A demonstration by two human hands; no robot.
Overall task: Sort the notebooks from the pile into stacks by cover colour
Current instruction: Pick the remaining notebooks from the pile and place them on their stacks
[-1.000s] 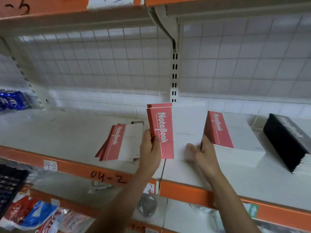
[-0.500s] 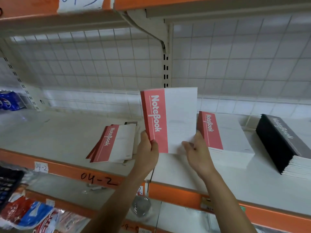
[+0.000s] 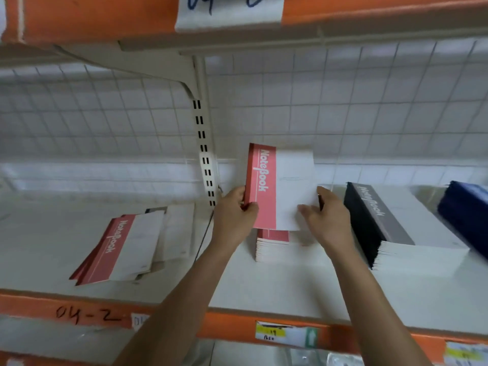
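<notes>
I hold a red-and-white notebook [image 3: 280, 186] upright, just above the red stack [image 3: 274, 244]. My left hand [image 3: 235, 215] grips its red spine edge, thumb on the cover. My right hand [image 3: 324, 215] holds its white right side, fingers on the cover. The leftover pile [image 3: 124, 247] of red-banded notebooks lies fanned out on the shelf to the left. A black stack [image 3: 390, 228] stands right of the red stack. A dark blue stack [image 3: 464, 207] shows at the far right edge, blurred.
The white shelf board [image 3: 264, 286] has an orange front rail [image 3: 227, 328] with labels. A wire grid back panel [image 3: 290, 109] and a slotted upright [image 3: 204, 159] stand behind. Another orange shelf rail [image 3: 105, 19] hangs overhead.
Both hands carried the red notebook to the right, from in front of the upright to over the red stack. The view shifted right, bringing the blue stack into sight.
</notes>
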